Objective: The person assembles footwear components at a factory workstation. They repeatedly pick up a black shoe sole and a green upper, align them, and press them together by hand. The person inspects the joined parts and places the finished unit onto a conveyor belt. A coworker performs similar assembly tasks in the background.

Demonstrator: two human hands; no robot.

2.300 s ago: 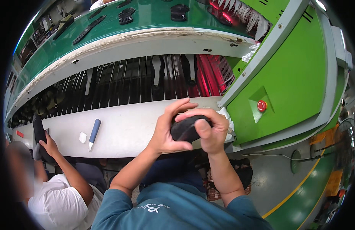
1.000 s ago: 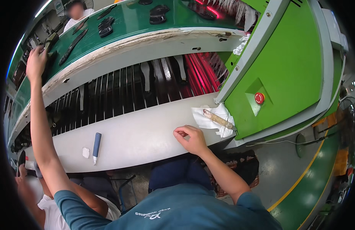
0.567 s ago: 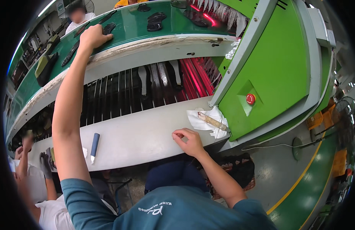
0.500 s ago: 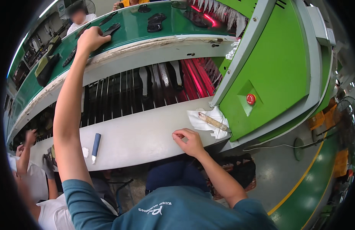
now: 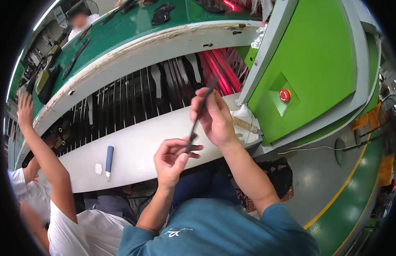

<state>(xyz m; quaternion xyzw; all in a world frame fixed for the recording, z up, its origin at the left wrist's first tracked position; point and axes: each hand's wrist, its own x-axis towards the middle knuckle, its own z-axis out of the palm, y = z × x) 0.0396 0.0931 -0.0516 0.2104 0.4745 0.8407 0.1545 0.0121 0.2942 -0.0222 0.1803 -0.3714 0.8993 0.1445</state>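
Black and slender, a thin piece (image 5: 199,117) is held slantwise in the air above the near edge of the rollers and the pale ledge, its upper end leaning to the right. It looks like a shoe sole turned edge-on, though blur makes that uncertain. The right hand (image 5: 216,119) has the upper part between thumb and bent fingers, the grip fairly closed. The left hand (image 5: 170,161) is lower down, thumb and fingers drawn together about the bottom end, with the outer fingers loosely spread.

Beneath them runs the smooth whitish ledge (image 5: 136,147). A blue-handled tool (image 5: 109,160) lies to the left on it, beside a small white scrap (image 5: 98,168). At the ledge's right end, behind the right wrist, a tool with a tan wrapped handle (image 5: 246,124) rests on white cloth (image 5: 244,113).

Past the ledge, metal rollers (image 5: 125,106) carry dark, grey-striped footwear pieces (image 5: 157,81), with red light glowing toward the right. Above these is a green belt surface (image 5: 117,36) with a rough, worn rim; a narrow dark sole (image 5: 77,57) and a broader one lie on it, and an olive-and-black shoe part (image 5: 46,84) sits at the far left. A co-worker's hand (image 5: 25,112) is raised near that part.

To the right stands a bright green machine housing (image 5: 322,72) with a red button (image 5: 284,95) set in a recess.
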